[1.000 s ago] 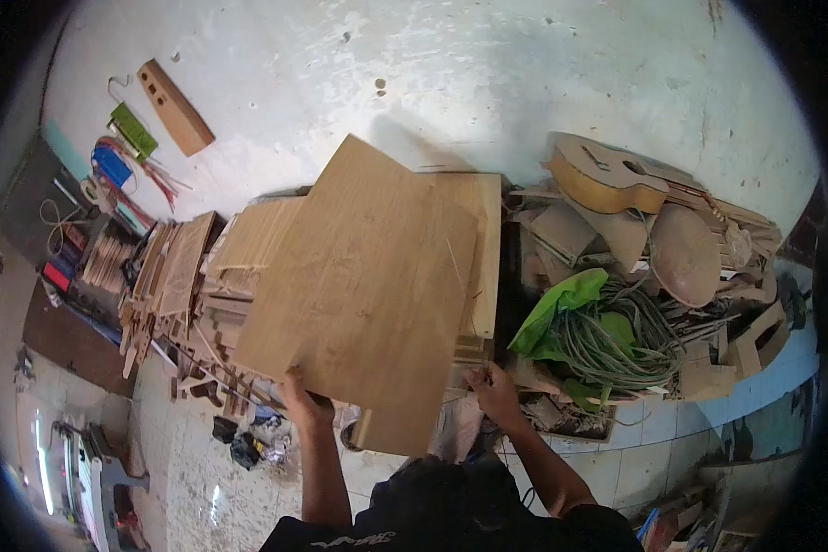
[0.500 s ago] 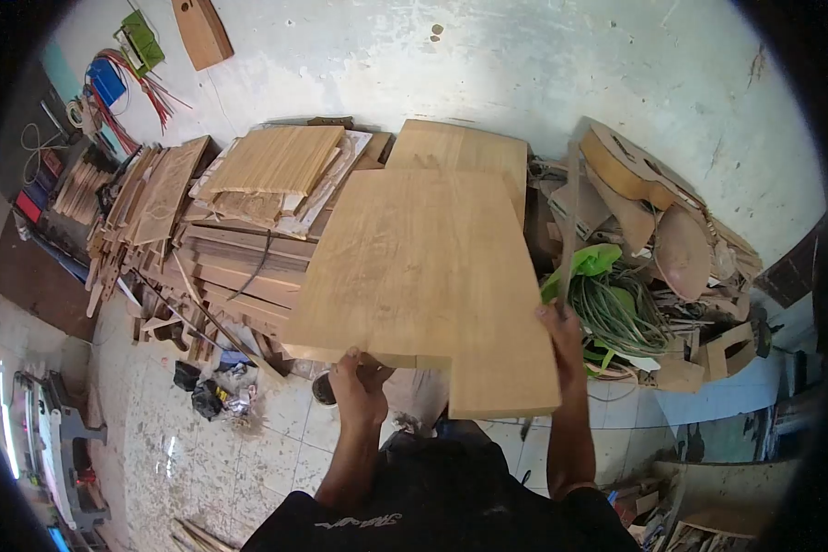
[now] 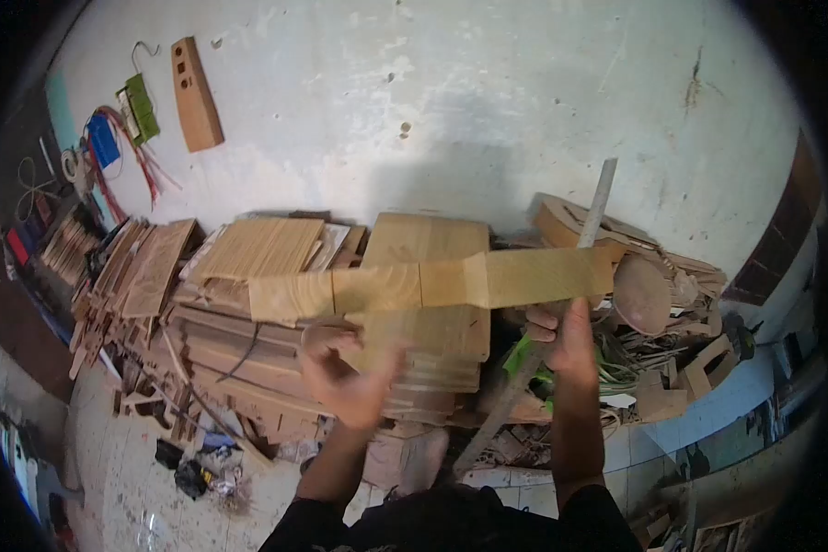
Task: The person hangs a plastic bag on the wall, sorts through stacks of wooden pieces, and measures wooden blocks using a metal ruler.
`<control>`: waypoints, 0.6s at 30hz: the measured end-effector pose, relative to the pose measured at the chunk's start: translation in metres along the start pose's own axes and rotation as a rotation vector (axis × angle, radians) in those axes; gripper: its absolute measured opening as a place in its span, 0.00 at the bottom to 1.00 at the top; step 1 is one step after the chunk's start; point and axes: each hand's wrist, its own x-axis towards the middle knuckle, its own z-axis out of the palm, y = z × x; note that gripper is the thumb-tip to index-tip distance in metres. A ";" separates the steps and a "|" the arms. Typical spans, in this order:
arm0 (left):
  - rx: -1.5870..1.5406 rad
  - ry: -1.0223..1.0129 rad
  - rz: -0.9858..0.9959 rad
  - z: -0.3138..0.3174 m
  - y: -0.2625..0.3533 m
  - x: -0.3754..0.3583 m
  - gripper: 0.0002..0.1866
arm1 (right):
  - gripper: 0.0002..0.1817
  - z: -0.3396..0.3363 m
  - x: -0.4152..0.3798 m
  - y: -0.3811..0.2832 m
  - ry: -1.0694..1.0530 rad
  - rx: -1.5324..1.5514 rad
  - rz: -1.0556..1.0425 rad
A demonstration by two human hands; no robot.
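A thick pale wooden board [image 3: 377, 287] is raised in front of me, its stepped end edge facing me with seams across it. Under its right end, my right hand [image 3: 575, 342] supports it, thumb up against the edge and fingers curled. A long grey pole [image 3: 500, 414] slants past those same fingers and rises above the board. My left hand [image 3: 345, 377], smeared by motion, is just below the left part of the board, thumb spread away from the curved fingers and nothing between them.
Stacked planks and panels [image 3: 239, 350] line the wall, with another pale board [image 3: 428, 235] leaning there. A guitar body [image 3: 561, 221] and green cords [image 3: 607, 354] lie among scraps at right. Black bags [image 3: 191, 478] sit on the floor.
The board has tipped from its broad face showing to edge-on. My left hand has come off its near edge. My view has tilted up, and more of the pole shows.
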 end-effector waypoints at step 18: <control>0.280 -1.055 0.374 0.160 0.027 0.002 0.35 | 0.21 -0.083 0.008 -0.047 0.005 0.050 0.119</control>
